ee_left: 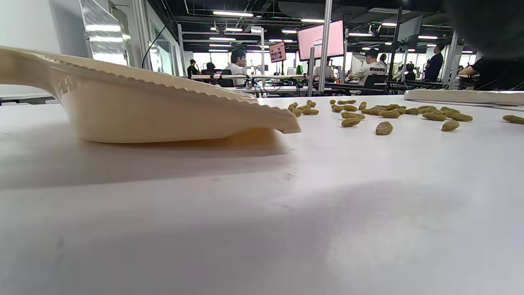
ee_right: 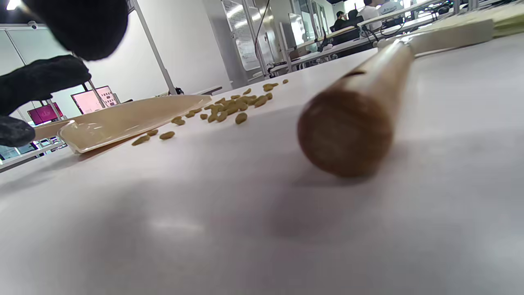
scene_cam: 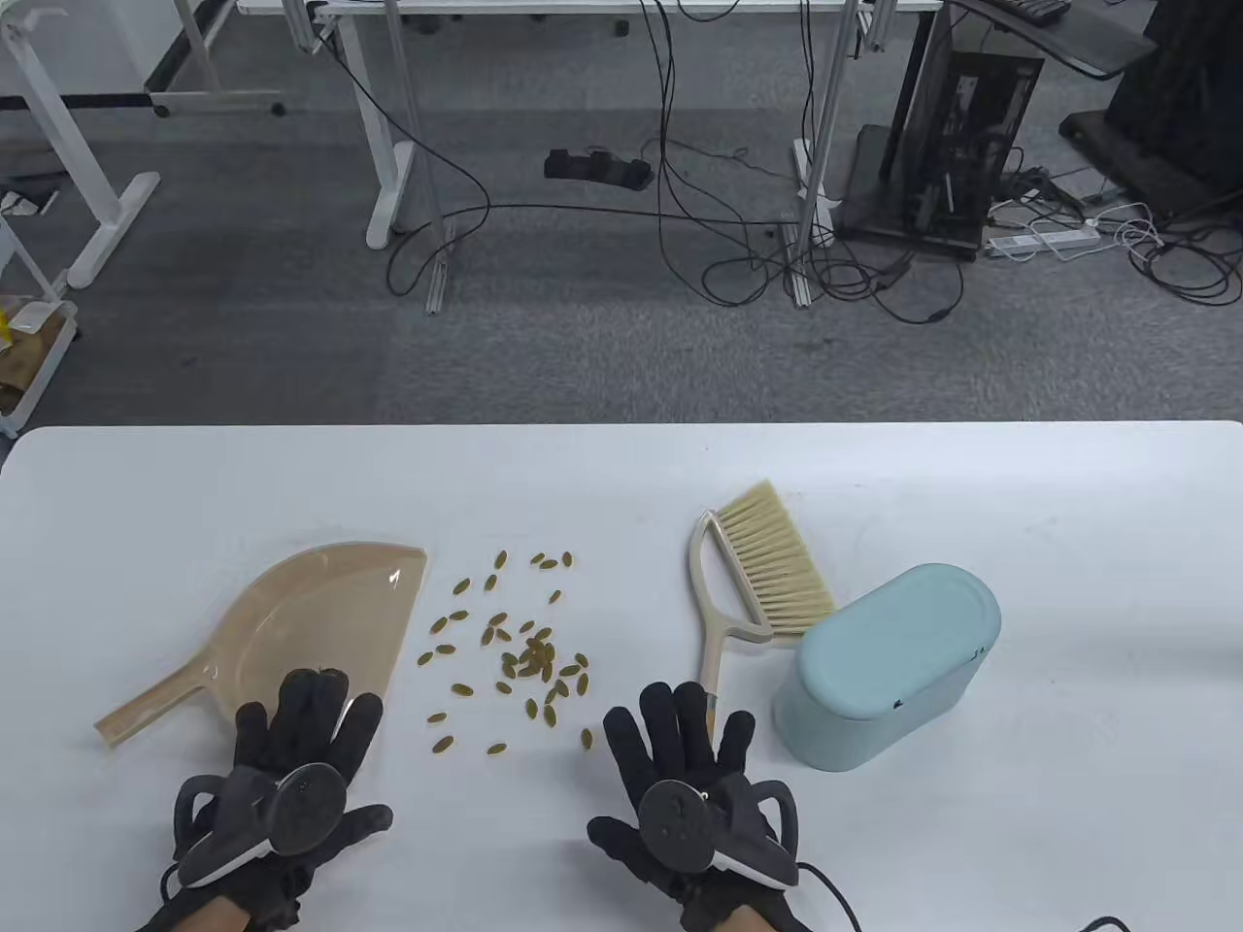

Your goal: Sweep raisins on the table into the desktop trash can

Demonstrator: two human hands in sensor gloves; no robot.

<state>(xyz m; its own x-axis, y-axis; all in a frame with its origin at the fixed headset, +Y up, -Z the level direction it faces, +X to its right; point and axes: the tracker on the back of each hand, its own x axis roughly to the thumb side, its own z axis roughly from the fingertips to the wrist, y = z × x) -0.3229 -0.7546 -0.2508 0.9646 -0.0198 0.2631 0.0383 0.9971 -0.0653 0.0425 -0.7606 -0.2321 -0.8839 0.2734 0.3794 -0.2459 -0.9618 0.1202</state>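
- The left hand [scene_cam: 291, 767] lies flat with fingers spread; its fingertips overlap the near edge of the beige dustpan [scene_cam: 311, 621], and whether they press on it I cannot tell. It grasps nothing.
- The right hand [scene_cam: 685, 777] is likewise released, fingers extended; its fingertips reach the brown end of the brush [scene_cam: 753, 582] handle without curling around it.
- The raisins [scene_cam: 515, 650] lie scattered on the white bench [scene_cam: 621, 485] between the dustpan and the brush, densest near the middle of the patch.
- The dustpan's open mouth faces the raisins; its handle points toward the bench's near left.
- The pale blue desktop trash can [scene_cam: 889, 665] stands just right of the brush, touching or nearly touching its bristles.
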